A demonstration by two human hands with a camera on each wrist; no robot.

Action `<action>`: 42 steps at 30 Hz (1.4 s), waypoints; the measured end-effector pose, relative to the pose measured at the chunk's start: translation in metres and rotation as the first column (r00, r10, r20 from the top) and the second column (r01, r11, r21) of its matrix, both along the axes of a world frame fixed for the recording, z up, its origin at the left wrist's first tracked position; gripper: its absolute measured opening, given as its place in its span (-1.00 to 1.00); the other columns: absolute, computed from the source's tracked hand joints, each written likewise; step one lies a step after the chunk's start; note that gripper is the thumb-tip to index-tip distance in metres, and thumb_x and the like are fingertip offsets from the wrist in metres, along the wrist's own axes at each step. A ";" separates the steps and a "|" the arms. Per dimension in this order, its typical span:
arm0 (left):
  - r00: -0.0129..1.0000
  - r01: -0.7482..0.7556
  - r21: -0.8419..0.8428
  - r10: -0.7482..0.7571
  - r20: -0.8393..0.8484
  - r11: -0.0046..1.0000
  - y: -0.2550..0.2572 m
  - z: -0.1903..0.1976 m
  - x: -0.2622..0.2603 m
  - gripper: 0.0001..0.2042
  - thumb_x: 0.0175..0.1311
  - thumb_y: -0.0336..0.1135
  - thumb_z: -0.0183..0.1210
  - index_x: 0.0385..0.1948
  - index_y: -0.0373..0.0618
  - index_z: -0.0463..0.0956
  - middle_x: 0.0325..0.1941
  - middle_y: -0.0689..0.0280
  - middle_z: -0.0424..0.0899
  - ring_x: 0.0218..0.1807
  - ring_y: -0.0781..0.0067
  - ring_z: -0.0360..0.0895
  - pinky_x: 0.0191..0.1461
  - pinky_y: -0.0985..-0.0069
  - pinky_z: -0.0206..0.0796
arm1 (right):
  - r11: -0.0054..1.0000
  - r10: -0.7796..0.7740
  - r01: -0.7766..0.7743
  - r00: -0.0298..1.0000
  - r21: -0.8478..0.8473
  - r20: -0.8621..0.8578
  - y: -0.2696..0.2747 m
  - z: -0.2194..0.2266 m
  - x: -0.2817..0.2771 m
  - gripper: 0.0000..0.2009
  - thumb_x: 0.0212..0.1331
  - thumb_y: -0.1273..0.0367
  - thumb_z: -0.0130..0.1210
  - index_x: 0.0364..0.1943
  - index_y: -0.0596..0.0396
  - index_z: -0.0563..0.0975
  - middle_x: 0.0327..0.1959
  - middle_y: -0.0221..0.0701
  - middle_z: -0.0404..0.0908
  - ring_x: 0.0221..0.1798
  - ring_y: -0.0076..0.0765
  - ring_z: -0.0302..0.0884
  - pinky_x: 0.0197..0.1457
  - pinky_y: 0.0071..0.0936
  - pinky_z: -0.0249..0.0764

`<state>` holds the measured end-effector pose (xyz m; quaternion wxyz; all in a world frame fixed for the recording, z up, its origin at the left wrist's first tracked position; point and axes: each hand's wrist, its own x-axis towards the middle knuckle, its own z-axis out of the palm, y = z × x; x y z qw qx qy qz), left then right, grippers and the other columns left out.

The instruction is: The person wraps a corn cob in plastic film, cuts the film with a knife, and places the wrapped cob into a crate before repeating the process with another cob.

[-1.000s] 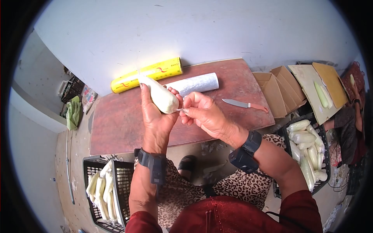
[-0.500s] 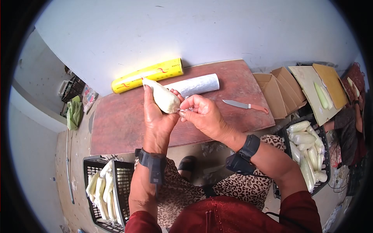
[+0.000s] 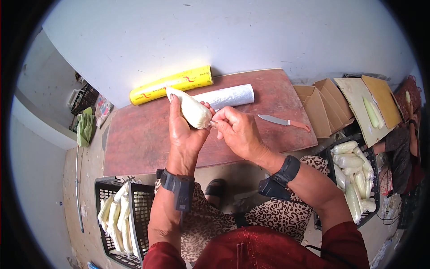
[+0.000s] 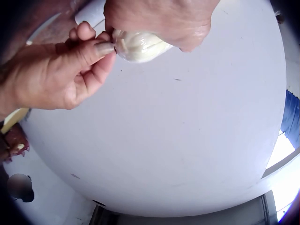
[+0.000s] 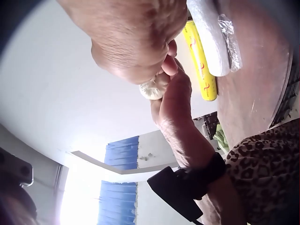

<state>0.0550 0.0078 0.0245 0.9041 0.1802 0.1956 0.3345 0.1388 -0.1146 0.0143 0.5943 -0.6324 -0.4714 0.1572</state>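
A pale, tapered vegetable [image 3: 191,109] in clear film lies tilted over the table, its narrow tip pointing away to the left. My left hand [image 3: 183,136] holds it from below, thumb along its left side and fingers around the far side. At the thick end, my right hand [image 3: 242,134] pinches the gathered film between thumb and forefinger. The left wrist view shows the shiny, creased film on the vegetable's end [image 4: 143,49] against the right thumb tip. In the right wrist view, the right hand hides most of the vegetable [image 5: 153,88].
Behind the hands lie a yellow printed roll [image 3: 172,84] and a roll of clear film [image 3: 228,96] on the reddish table [image 3: 134,148]. A knife [image 3: 284,121] rests at the right. Crates of wrapped vegetables stand at left [image 3: 145,206] and right [image 3: 374,206]. Another person's arm [image 3: 413,134] shows far right.
The right fingers have drawn in against the vegetable's thick end, keeping their pinch on the film. Both hands and the vegetable have shifted slightly to the right.
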 end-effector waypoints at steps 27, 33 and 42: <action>0.990 0.017 -0.048 -0.010 0.138 0.999 0.009 0.011 -0.007 -0.50 0.29 0.15 0.04 -0.14 -0.19 0.34 -0.29 0.17 0.44 -0.23 0.24 0.42 -0.15 0.29 0.38 | 0.863 0.457 -0.386 0.321 0.327 -0.829 0.005 -0.018 0.006 -0.83 0.24 0.47 0.03 -0.12 0.08 0.37 -0.43 -0.33 0.53 -0.48 -0.54 0.44 -0.43 -0.59 0.37; 0.993 0.016 -0.083 -0.006 0.120 0.996 0.010 0.005 -0.003 -0.49 0.30 0.19 0.00 -0.14 -0.18 0.31 -0.27 0.16 0.44 -0.26 0.25 0.42 -0.16 0.27 0.39 | 0.849 0.508 -0.400 0.431 0.346 -0.746 0.007 -0.024 0.006 -0.92 0.25 0.49 -0.02 -0.21 0.11 0.44 -0.41 -0.39 0.54 -0.46 -0.56 0.44 -0.37 -0.59 0.40; 0.995 -0.040 -0.049 0.044 0.093 0.998 0.011 0.002 -0.004 -0.56 0.35 0.09 0.01 -0.09 -0.15 0.31 -0.28 0.14 0.43 -0.24 0.23 0.43 -0.16 0.31 0.41 | 0.904 0.426 -0.339 0.670 0.260 -0.608 0.006 -0.017 -0.002 -0.85 0.23 0.50 0.06 -0.14 0.22 0.48 -0.28 -0.39 0.58 -0.27 -0.54 0.55 -0.19 -0.60 0.47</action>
